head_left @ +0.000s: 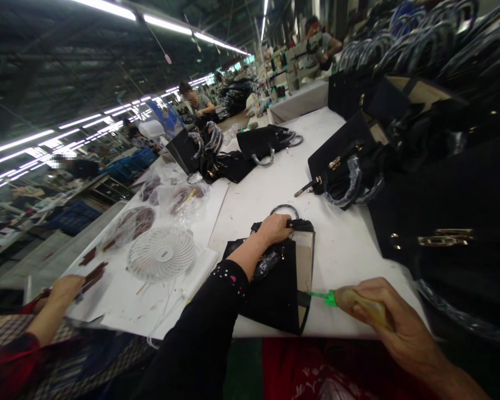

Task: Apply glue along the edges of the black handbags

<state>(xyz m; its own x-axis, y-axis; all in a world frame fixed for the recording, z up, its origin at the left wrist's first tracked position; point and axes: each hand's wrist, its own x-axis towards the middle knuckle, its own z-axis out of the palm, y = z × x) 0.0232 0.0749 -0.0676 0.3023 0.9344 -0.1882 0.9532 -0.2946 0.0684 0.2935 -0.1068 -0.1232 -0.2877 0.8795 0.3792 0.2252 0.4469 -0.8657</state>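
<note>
A black handbag (270,294) lies on the white table in front of me, its pale inner side panel facing right. My left hand (276,229) is closed on the bag's upper edge, beside a plastic-wrapped handle (284,209). In my right hand (385,308) is a yellowish glue bottle (352,300) with a thin green nozzle. The nozzle tip points left at the lower end of the pale panel; whether it touches cannot be made out. My fingers wrap round the bottle's body.
More black handbags (337,161) crowd the right side and the back of the table (283,172). A white fan (162,254) stands on the left near plastic-wrapped brown pieces (133,222). A co-worker's hand (66,290) holds brown strips at far left.
</note>
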